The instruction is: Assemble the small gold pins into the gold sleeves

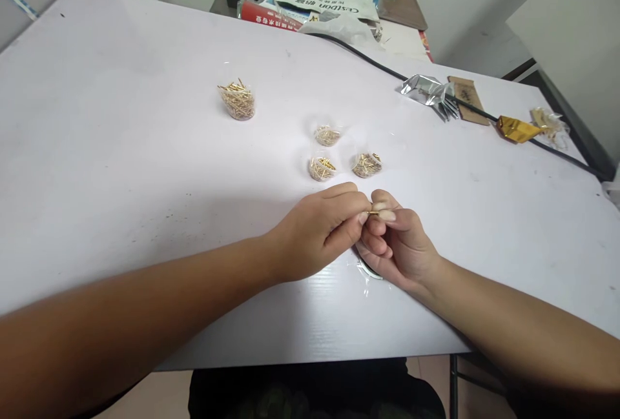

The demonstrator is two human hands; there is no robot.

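Note:
My left hand (317, 228) and my right hand (394, 241) meet near the front middle of the white table (121, 148). Both pinch the same small gold pin (372, 212) between fingertips. A clear round container (365, 267) lies partly hidden under my right hand. Just beyond my hands sit three small clear cups of gold pins (322, 168) (367, 164) (328, 135). A fuller cup of gold pins (237, 99) stands farther back to the left.
A black cable (387, 70) runs across the back right of the table. Silver foil wrappers (429, 91), a brown card (467, 99) and a gold wrapper (516, 128) lie beside it. Papers, packets and a bottle are piled behind the table's far edge.

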